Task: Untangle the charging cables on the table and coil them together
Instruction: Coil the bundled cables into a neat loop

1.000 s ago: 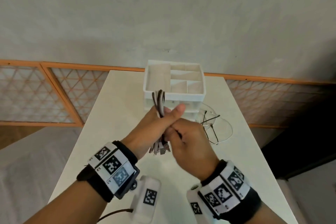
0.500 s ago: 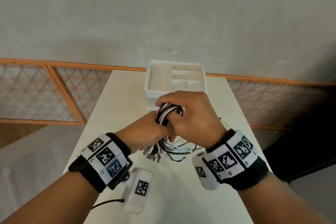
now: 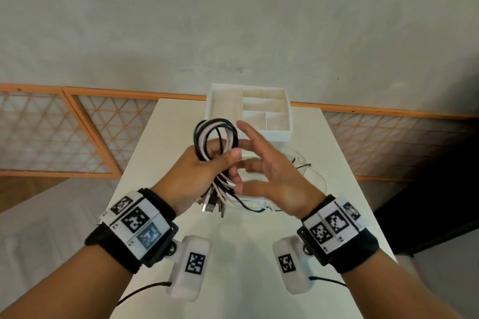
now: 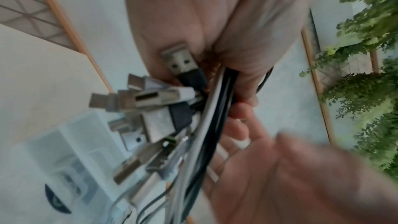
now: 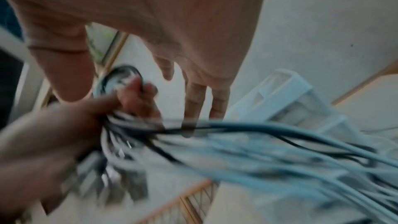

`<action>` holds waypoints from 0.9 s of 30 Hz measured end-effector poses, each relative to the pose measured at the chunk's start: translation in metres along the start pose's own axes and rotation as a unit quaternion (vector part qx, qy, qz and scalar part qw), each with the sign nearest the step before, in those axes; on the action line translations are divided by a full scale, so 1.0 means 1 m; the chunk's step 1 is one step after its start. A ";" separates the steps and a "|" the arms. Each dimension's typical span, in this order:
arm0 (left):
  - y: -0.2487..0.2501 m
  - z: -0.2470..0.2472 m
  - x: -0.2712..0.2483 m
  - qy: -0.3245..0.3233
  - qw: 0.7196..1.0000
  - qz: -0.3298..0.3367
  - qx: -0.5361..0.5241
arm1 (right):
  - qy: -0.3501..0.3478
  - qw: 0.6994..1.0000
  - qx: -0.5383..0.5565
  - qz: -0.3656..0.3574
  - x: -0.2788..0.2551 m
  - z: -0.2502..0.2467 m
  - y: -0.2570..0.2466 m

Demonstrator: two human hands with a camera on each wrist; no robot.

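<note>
My left hand (image 3: 207, 163) grips a bundle of black and white charging cables (image 3: 216, 134) above the white table (image 3: 337, 215). A loop of the bundle stands up over the fist, and several USB plugs (image 3: 211, 206) hang below it. In the left wrist view the plugs (image 4: 163, 101) fan out under the palm, with black and white strands (image 4: 217, 108) running past the curled fingers. My right hand (image 3: 267, 168) is beside the bundle with fingers spread, holding nothing; it looks blurred. The loose cable ends (image 3: 256, 206) trail from the bundle down to the table. In the right wrist view the cable strands (image 5: 280, 142) sweep across, blurred.
A white compartment organizer (image 3: 259, 114) stands at the table's far edge, just behind the hands. A thin loose cable (image 3: 308, 166) lies on the table to the right of the hands. A grey wall and wooden lattice panels lie beyond. Dark floor drops off on the right.
My right hand was closed over the top of the bundle; it has let go and swung out to the right with fingers spread. The loop now stands up from my left fist.
</note>
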State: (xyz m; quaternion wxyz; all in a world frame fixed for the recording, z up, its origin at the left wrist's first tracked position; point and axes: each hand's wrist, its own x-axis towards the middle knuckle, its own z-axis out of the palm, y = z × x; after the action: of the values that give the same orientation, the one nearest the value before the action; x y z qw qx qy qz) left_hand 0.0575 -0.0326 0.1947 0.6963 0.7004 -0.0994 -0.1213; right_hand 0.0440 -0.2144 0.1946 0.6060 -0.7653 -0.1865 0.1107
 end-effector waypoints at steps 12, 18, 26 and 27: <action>0.000 -0.002 -0.009 -0.079 0.984 -0.095 0.125 | 0.077 0.869 -0.440 0.214 0.000 -0.019 0.058; -0.031 0.008 -0.009 -0.087 0.946 -0.121 0.287 | 0.162 0.852 -0.443 0.226 0.006 -0.029 0.039; -0.040 0.009 -0.005 -0.024 0.963 -0.150 0.222 | 0.168 0.896 -0.378 0.158 0.003 -0.032 0.028; -0.038 0.007 -0.004 -0.008 0.971 -0.149 0.186 | 0.157 0.910 -0.353 0.149 0.001 -0.036 0.028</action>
State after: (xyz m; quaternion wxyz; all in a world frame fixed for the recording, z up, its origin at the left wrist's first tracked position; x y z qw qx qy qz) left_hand 0.0506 -0.0375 0.1571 0.5271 0.8235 -0.0204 -0.2087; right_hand 0.0631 -0.2512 0.1756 0.2937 -0.9559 0.0007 0.0050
